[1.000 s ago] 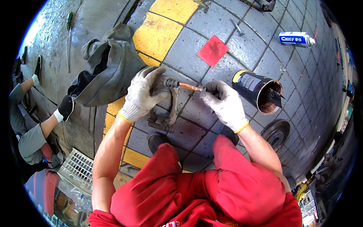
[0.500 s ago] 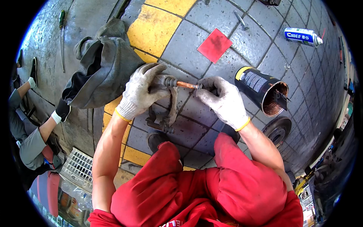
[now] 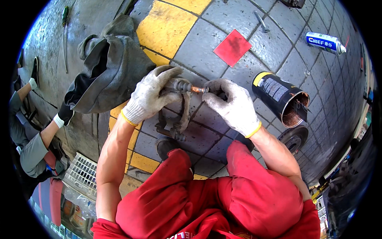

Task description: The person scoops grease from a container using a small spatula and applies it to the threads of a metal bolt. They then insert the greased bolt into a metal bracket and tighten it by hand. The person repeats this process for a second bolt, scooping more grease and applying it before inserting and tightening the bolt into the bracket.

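Note:
My left hand, in a white knit glove with grey smudges, is wrapped round a grimy metal brake caliper bracket with dark rubber boots. From its right side sticks a guide pin coated in copper-coloured grease, part of it inside the boot. The gloved fingers of my right hand pinch the pin's outer end, which they partly hide. Both hands are above the tiled floor, in front of my knees. Right of my right hand lies a black can with a yellow band, its open mouth smeared with brown grease.
A red square sheet, a bolt and a blue-and-white spray can lie on the tiles. A grey cloth heap sits left. Beyond are a green-handled screwdriver and another person's legs. A round disc lies beside my right forearm.
My right hand has moved slightly left, closer to my left hand. Less of the greased pin shows, as more of it is inside the boot. The floor things have shifted slightly in view.

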Demonstrator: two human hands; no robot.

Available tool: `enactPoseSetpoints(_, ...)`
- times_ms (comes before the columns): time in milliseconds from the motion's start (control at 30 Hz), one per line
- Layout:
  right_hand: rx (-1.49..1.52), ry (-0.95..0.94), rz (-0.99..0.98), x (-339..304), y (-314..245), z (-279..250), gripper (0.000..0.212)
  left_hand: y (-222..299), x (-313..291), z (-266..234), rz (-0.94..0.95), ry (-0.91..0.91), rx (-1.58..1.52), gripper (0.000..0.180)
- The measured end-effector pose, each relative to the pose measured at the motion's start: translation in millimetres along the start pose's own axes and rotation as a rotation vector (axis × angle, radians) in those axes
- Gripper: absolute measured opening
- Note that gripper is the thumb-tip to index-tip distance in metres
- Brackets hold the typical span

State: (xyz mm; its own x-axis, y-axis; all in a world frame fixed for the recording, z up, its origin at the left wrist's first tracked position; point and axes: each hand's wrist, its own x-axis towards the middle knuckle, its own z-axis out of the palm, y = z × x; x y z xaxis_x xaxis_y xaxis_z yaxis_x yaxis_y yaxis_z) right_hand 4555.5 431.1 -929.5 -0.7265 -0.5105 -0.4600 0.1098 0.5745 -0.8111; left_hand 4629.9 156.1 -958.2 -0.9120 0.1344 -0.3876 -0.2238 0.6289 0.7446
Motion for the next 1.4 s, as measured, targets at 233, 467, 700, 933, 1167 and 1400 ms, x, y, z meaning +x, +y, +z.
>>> enactPoseSetpoints(233,-0.250,0.103,-0.397,0,8,4,0.026,0,1,0,-0.007,-0.027,0.002,0.071)
enactPoseSetpoints(467,-0.192,0.045,-0.296,5,4,14,0.024,-7,2,4,0.018,-0.016,-0.033,0.065)
enactPoseSetpoints(700,-0.056,-0.026,-0.036,9,-7,15,0.020,-8,4,4,0.013,-0.038,-0.033,0.066)
enactPoseSetpoints(933,-0.108,-0.019,-0.140,14,-8,16,0.019,-6,4,2,0.011,-0.039,-0.015,0.066)
enactPoseSetpoints(1167,-0.353,-0.035,-0.411,20,8,19,0.025,-9,5,3,0.035,-0.043,-0.024,0.064)
enactPoseSetpoints(1400,-0.128,-0.088,-0.163,29,-9,23,0.019,-16,2,2,0.038,-0.018,-0.020,0.064)
